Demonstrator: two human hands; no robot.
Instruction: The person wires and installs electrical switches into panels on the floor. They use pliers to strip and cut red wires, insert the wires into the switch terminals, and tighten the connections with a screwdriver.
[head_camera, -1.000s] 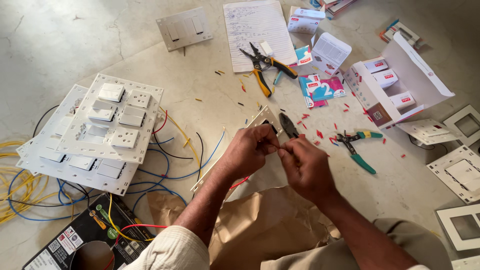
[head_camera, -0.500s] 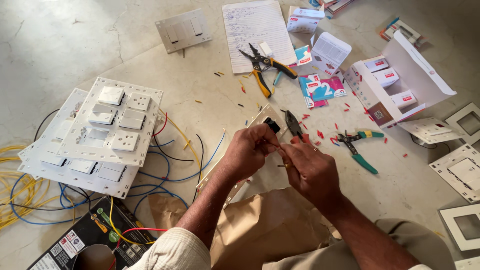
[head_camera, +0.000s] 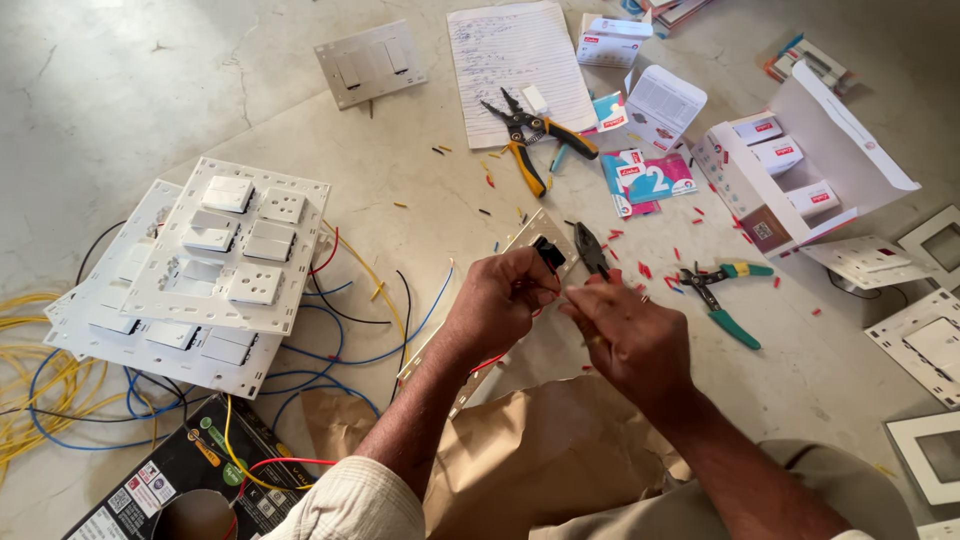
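My left hand (head_camera: 497, 305) curls around the edge of a narrow white switch plate (head_camera: 533, 232) that holds a black module (head_camera: 549, 251). My right hand (head_camera: 628, 338) meets it fingertip to fingertip and pinches a thin wire end between them. A red wire (head_camera: 489, 362) runs down from under the left hand. The dark jaws of a pair of pliers (head_camera: 590, 249) show just beyond my right fingers; whether that hand touches them is hidden. Brown paper (head_camera: 545, 455) covers my lap.
Stacked white switch plates (head_camera: 232, 250) with yellow and blue wires (head_camera: 45, 400) lie left. Orange-handled pliers (head_camera: 530, 140), a written sheet (head_camera: 515, 60) and a grey switch plate (head_camera: 370, 65) lie ahead. A green wire stripper (head_camera: 722, 300), an open white box (head_camera: 800, 170) and frames (head_camera: 930, 340) sit right.
Both hands stay over the switch plate, with the fingertips working closer together. The view has shifted slightly.
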